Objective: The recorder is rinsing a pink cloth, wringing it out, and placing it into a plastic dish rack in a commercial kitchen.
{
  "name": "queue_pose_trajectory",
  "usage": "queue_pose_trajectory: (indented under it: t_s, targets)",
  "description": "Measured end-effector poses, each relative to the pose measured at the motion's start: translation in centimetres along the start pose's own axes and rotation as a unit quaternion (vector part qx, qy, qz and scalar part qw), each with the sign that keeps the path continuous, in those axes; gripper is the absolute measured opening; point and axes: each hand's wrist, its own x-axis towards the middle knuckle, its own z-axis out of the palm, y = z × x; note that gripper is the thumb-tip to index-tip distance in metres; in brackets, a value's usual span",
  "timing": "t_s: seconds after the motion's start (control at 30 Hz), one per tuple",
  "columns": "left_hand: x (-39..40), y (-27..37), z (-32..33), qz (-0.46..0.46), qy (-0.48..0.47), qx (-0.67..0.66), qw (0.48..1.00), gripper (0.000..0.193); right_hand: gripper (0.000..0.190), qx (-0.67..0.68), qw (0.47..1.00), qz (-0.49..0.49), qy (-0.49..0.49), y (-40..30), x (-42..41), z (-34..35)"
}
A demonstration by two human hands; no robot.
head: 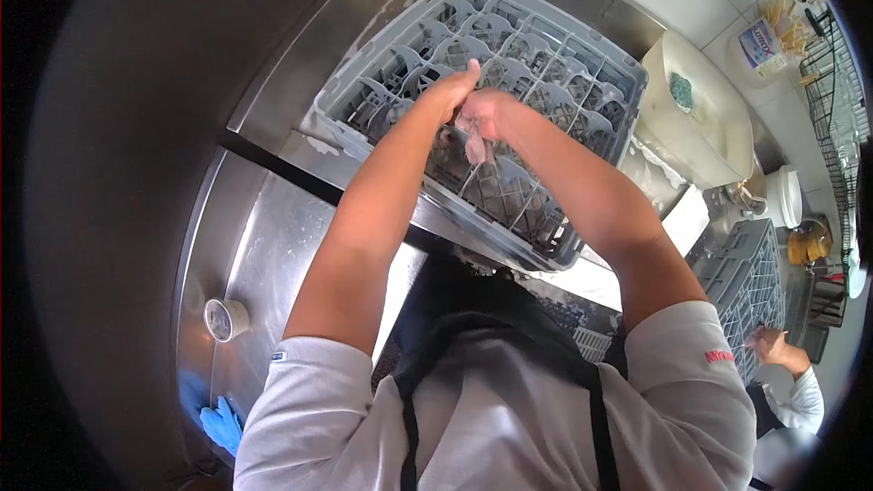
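Observation:
A grey plastic glass rack divided into cells lies before me on a wet stainless steel counter. My left hand and my right hand meet over its middle, one against the other. From my right hand hangs a wet, pinkish cloth, bunched in the fingers. The thumb of my left hand points away from me; its other fingers are mostly hidden, so whether they grip anything cannot be told. Below the hands, the rack's cells look shiny, and their contents are hard to make out.
A whitish tub with a green scouring pad stands right of the rack. Farther right, a co-worker's hand touches another grey rack. A small round container and a blue glove lie at left.

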Motion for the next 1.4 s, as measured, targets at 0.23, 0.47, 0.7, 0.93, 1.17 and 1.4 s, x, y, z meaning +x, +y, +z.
queue_pose_trajectory:
  t_s: [0.23,0.47,0.7,0.93,1.17,1.4]
  targets:
    - [0.3,0.5,0.7,-0.001,-0.051,-0.061,0.997,0.081,0.018,-0.076,0.995,0.014,0.058,2.9,5.2,-1.1]
    - [-4.7,-1.6,1.0,-0.105,-0.179,-0.251,0.945,0.079,0.014,0.031,0.992,0.105,-0.065,0.1,-6.5,-1.9]
    - [-5.9,-0.6,2.4,-0.164,-0.113,-0.237,0.951,0.078,0.012,0.036,0.994,0.101,0.015,1.8,-6.5,-1.7]
    - [-4.9,-1.1,3.3,-0.177,-0.078,-0.254,0.948,0.079,0.009,0.048,0.992,0.114,0.004,2.5,-5.9,-1.9]
    - [-5.0,-1.9,2.2,-0.153,-0.159,-0.327,0.919,0.078,0.008,0.085,0.988,0.114,-0.062,1.9,-7.0,-2.9]
    - [-4.7,-2.3,2.3,-0.127,-0.132,-0.278,0.943,0.074,0.009,0.012,0.996,0.082,-0.022,0.9,-7.5,-2.2]
